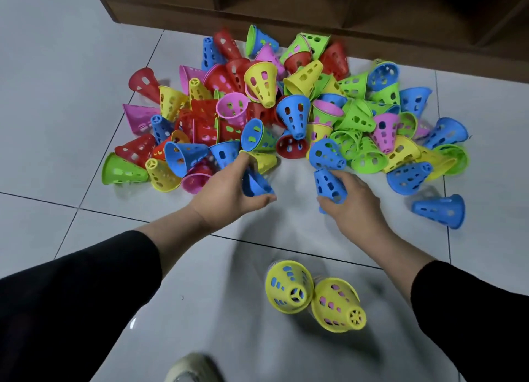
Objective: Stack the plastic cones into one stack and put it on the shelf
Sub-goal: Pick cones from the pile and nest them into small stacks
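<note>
A big heap of perforated plastic cones [286, 109] in red, blue, green, yellow and pink lies on the tiled floor. My left hand [226, 192] grips a blue cone [256, 185] at the heap's near edge. My right hand [355, 204] holds another blue cone [329, 185] just to the right of it. Two short upright stacks stand near me, each topped by a yellow cone: one [287, 287] with blue beneath, the other [337, 304] with pink beneath. The brown wooden shelf [315, 12] runs along the floor behind the heap.
A lone blue cone [440, 210] lies on its side to the right of my right hand. A light shoe [191, 367] shows at the bottom edge. Grey floor tiles [57, 124] spread to the left and in front of me.
</note>
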Demonstrator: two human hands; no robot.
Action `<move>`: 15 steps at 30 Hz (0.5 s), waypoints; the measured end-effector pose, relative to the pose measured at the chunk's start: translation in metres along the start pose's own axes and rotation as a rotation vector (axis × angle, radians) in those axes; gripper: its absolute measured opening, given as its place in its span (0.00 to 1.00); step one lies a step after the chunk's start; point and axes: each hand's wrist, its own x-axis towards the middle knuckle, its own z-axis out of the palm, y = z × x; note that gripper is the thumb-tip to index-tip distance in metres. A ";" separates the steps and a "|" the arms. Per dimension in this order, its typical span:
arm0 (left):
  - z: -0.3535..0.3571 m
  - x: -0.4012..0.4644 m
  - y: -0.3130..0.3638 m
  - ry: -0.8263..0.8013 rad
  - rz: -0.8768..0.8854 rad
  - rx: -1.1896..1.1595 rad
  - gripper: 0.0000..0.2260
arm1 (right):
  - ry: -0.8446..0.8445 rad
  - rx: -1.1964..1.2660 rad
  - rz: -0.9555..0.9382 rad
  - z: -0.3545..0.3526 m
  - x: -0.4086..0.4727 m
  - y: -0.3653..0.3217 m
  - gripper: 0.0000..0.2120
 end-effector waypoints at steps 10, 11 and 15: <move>0.040 0.035 0.018 -0.592 0.168 0.762 0.27 | -0.071 0.164 0.080 0.000 -0.028 0.027 0.26; 0.047 0.036 0.018 -0.639 0.172 0.784 0.26 | -0.097 0.134 0.080 0.003 -0.030 0.031 0.26; 0.055 0.028 0.016 -0.633 0.217 0.668 0.27 | -0.201 0.024 0.064 0.006 -0.038 0.040 0.36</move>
